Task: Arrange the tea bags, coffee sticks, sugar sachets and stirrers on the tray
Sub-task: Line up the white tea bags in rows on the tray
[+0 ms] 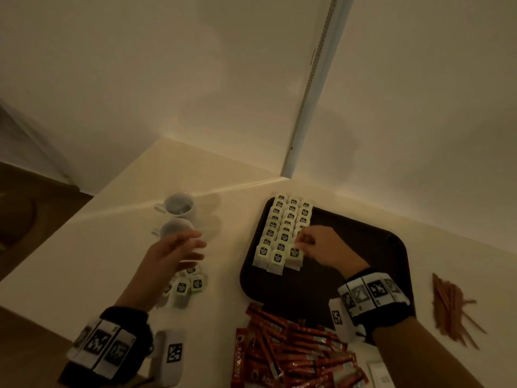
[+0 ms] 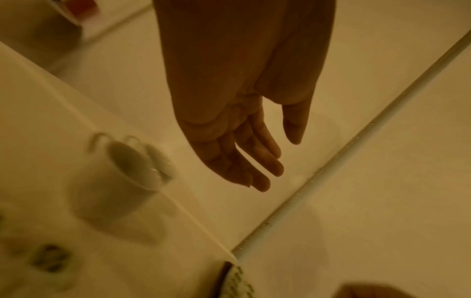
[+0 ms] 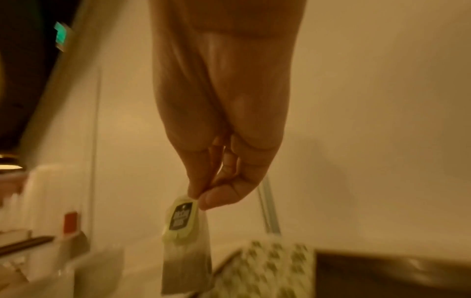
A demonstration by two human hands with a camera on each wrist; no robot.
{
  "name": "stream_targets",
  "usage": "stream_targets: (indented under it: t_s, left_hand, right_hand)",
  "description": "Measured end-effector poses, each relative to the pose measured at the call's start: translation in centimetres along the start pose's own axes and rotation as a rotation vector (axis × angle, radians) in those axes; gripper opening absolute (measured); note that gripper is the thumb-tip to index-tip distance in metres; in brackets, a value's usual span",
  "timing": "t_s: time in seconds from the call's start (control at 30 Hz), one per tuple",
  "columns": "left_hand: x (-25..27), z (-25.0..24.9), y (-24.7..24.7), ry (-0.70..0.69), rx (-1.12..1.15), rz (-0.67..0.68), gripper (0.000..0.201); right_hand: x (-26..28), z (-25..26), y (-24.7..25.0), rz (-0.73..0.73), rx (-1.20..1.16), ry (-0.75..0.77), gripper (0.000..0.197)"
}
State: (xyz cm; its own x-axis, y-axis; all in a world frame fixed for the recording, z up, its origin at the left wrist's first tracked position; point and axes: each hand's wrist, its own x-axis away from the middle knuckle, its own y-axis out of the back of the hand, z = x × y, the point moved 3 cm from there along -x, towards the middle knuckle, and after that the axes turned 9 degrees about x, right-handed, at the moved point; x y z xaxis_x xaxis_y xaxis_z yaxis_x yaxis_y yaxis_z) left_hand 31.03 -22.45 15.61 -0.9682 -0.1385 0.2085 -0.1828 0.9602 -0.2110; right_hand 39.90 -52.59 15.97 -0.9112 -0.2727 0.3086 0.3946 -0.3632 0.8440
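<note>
Over the dark tray (image 1: pixel 363 264), a tea bag (image 3: pixel 187 238) is pinched by its tag in the right hand (image 1: pixel 321 247), its fingers (image 3: pixel 203 181) closed on it at the third row of laid tea bags (image 1: pixel 282 231). Row-filling looks underway; a low, square set-down at the near end is called for next. Nothing is held by the left hand (image 1: pixel 173 256), fingers loose, above the loose tea bags (image 1: pixel 187 287) on the table (image 1: pixel 84 261). Bare tray is seen rightward; coffee sticks (image 1: pixel 293 351) crowd the near rim, stirrers (image 1: pixel 450 306) wait aside.

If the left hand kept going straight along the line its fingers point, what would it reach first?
Probably the nearer white cup: the open left hand hovers above the loose tea bags, fingers aimed roughly at that cup. Height is unclear; it might pass over the rim.
</note>
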Motion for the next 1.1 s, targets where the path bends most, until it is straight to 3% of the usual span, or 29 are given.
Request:
stream_targets:
  t_s: [0.1,0.17,0.43,0.73,0.9,1.0,1.1]
  left_hand:
    - [2.1,1.9,3.7,0.068,0.005,-0.094,0.019]
    - [3.4,3.2,5.9,0.121,-0.017,-0.16,0.019]
    - [7.2,6.8,11.6,0.297,-0.033,-0.324,0.02]
    - [7.7,7.9,13.2,0.326,-0.013,-0.349,0.021]
    - [8.1,7.6,12.8,0.316,-0.093,-0.324,0.018]
    - [7.6,7.3,11.8,0.246,-0.352,-0.284,0.013]
    - [5.8,7.0,9.9,0.137,-0.641,-0.247,0.012]
  right_hand:
    - [-0.1,-3.2,-4.1,0.195,-0.006,-0.119,0.014]
    - [-0.2,-4.5,-5.8,0.234,-0.006,-0.175,0.016]
    - [-1.5,-6.4,-7.1,-0.042,-0.124,-0.282,0.012]
    - [-2.4,-5.8,-6.9,-0.105,-0.108,-0.278,0.007]
    - [-2.6,-0.6,-6.8,-0.228,-0.089,-0.062,0.017]
    - [-3.2,5.1,-9.1,-0.079,-0.056,0.182,0.02]
    - [-4.2,10.0,-12.6,0.146,0.053,0.352,0.037]
